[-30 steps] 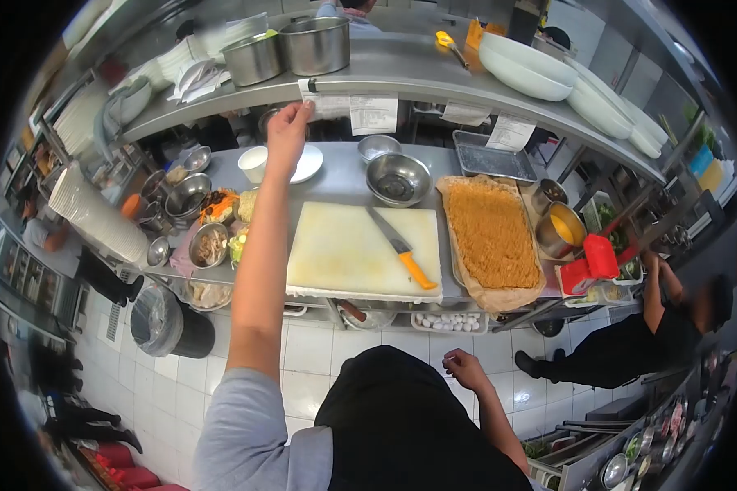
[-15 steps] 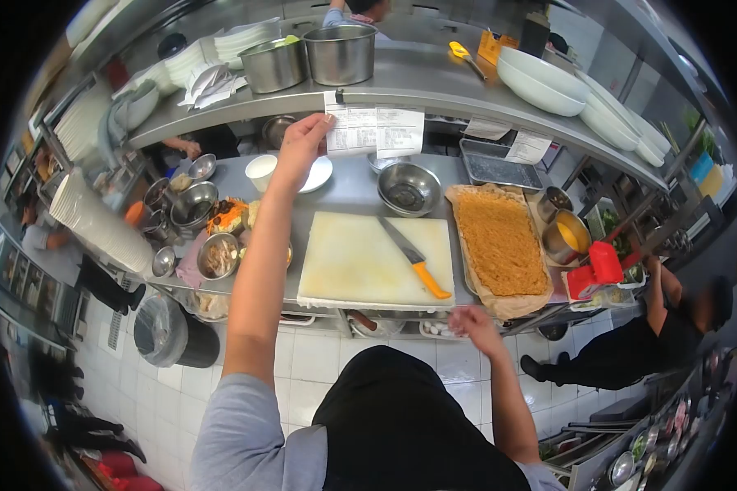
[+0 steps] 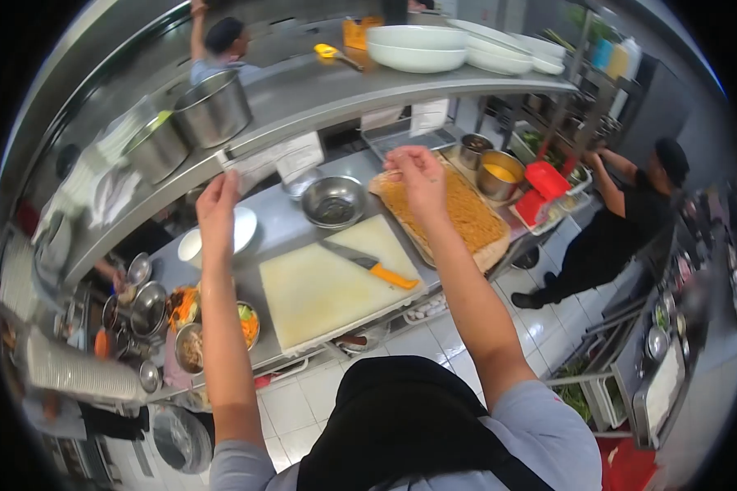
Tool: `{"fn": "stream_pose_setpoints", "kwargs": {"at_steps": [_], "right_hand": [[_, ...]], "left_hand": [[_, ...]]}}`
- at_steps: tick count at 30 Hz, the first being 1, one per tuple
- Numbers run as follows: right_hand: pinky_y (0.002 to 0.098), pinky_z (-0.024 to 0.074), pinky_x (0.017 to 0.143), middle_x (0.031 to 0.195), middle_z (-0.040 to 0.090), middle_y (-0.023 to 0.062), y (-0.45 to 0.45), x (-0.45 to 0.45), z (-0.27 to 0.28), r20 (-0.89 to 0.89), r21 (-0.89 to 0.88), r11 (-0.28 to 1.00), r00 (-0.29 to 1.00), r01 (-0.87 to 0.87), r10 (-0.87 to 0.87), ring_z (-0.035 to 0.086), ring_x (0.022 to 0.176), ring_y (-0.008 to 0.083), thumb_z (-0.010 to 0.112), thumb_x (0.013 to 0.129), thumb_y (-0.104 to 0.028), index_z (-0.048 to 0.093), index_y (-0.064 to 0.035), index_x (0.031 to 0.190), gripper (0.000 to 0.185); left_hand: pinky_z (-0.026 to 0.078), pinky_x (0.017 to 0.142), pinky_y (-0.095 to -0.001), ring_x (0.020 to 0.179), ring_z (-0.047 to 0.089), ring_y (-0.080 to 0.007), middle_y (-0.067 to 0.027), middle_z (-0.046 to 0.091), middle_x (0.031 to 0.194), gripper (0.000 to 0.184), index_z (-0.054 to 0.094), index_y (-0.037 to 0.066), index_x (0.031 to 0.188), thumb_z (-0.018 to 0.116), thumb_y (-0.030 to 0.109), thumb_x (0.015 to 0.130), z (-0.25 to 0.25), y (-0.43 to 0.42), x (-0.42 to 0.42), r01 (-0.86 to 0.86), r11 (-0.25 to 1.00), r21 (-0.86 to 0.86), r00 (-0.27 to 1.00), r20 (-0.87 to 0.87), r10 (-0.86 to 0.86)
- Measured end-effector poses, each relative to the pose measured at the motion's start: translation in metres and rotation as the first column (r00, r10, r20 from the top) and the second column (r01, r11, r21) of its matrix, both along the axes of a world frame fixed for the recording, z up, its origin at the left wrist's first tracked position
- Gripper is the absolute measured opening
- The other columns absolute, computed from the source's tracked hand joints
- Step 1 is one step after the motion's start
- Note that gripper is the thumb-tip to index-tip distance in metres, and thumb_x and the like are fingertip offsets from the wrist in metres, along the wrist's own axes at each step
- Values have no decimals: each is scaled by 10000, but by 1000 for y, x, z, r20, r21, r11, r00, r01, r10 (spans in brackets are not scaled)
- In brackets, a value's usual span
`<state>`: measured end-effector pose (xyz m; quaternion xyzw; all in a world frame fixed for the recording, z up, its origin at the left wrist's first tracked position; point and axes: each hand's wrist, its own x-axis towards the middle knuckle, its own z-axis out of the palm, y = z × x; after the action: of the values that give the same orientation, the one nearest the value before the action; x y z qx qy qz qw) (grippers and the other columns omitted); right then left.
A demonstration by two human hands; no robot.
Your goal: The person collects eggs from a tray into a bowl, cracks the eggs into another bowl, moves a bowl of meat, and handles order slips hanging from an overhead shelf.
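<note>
My left hand [image 3: 219, 204] is raised at the shelf edge, its thumb and fingertips pinched at the left end of a printed paper ticket [image 3: 255, 164]. A second printed ticket [image 3: 300, 157] hangs beside it. My right hand [image 3: 422, 182] is up over a tray of orange-brown crumbly food [image 3: 467, 217], its fingers curled together; whether anything is in them I cannot make out. Below and between my hands, a knife with an orange handle [image 3: 391, 276] lies on a white cutting board [image 3: 303, 303]. Behind the board sits a steel bowl [image 3: 333, 202].
Steel pots [image 3: 213, 106] and white bowls [image 3: 418, 49] stand on the overhead shelf [image 3: 319, 98]. Bowls of cut food [image 3: 190, 348] are at the left of the counter. A pot of yellow liquid [image 3: 501, 172] stands right. A person in black [image 3: 598, 221] works at the right.
The view has turned right and tilted. My right hand has risen from below the counter's front edge to above the food tray. My left hand stays by the tickets.
</note>
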<state>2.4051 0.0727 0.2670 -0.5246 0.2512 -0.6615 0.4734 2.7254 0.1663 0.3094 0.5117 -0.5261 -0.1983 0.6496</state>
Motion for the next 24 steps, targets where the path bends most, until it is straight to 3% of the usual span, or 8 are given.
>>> {"fn": "stream_pose_setpoints", "kwargs": {"at_steps": [2, 5, 8, 11, 13, 16, 17, 24], "right_hand": [[246, 488, 752, 966, 654, 59, -11, -32, -6, 76, -12, 995, 993, 96, -95, 617, 858, 120, 674, 880, -149, 587, -19, 1096, 267], [260, 479, 791, 1006, 658, 78, -50, -70, 8, 16, -58, 901, 903, 429, -429, 612, 910, 141, 685, 872, -183, 571, 0, 1140, 344], [268, 457, 828, 1050, 658, 106, -72, -84, 25, -6, -184, 887, 902, 424, -432, 593, 964, 153, 690, 870, -217, 542, 24, 1189, 426], [254, 445, 814, 1032, 669, 106, -91, -83, 40, -134, -68, 985, 977, 158, -166, 588, 950, 138, 693, 871, -207, 559, 24, 1162, 395], [240, 449, 777, 988, 676, 90, -92, -81, 49, -135, -71, 991, 983, 117, -126, 596, 897, 122, 684, 878, -189, 581, 21, 1105, 326], [211, 453, 675, 864, 682, 52, -100, -79, 50, -135, -13, 995, 986, 97, -98, 599, 751, 79, 650, 900, -131, 614, 20, 960, 167], [213, 457, 670, 857, 680, 55, -100, -81, 50, -89, -18, 998, 994, 58, -59, 599, 748, 78, 646, 903, -127, 612, 23, 968, 167], [228, 473, 677, 850, 673, 58, -113, -140, 38, -18, -7, 1000, 1000, -25, 25, 599, 751, 80, 632, 912, -115, 608, 16, 967, 145]], "left_hand": [[446, 789, -243, 803, 539, -104, -56, 608, 909, 310, 581, -44, 1129, 566, 218, 963, -2, 10, -18, -120, 963, -242, 992, 8, 126], [467, 868, -271, 941, 597, -159, -113, 634, 1032, 292, 565, -48, 1149, 554, 183, 971, -41, 26, -38, -119, 978, -169, 991, -88, 106], [483, 893, -293, 1011, 610, -198, -150, 639, 1082, 314, 546, -54, 1170, 550, 191, 974, -39, 19, -118, 247, 963, -109, 955, -143, -261], [469, 936, -315, 1040, 603, -211, -163, 634, 1102, 373, 519, -71, 1215, 552, 210, 972, -33, -43, -165, 249, 939, -237, 940, -173, -293], [450, 921, -309, 1018, 591, -197, -154, 641, 1085, 408, 530, -85, 1218, 568, 230, 961, -27, -89, -185, 2, 973, -231, 993, -112, -28], [391, 956, -267, 1059, 551, -147, -130, 645, 1118, 401, 576, -69, 1189, 569, 264, 966, 6, -102, -197, 131, 990, -45, 989, -63, -134], [429, 801, -260, 847, 562, -126, -104, 678, 938, 330, 645, -82, 1030, 592, 233, 943, 5, -112, -202, 120, 977, -175, 982, -123, -143], [367, 590, -229, 658, 426, -45, 24, 564, 694, 274, 640, -59, 860, 596, 199, 942, -10, -141, -274, 159, 970, -187, 983, -59, -172]]}}
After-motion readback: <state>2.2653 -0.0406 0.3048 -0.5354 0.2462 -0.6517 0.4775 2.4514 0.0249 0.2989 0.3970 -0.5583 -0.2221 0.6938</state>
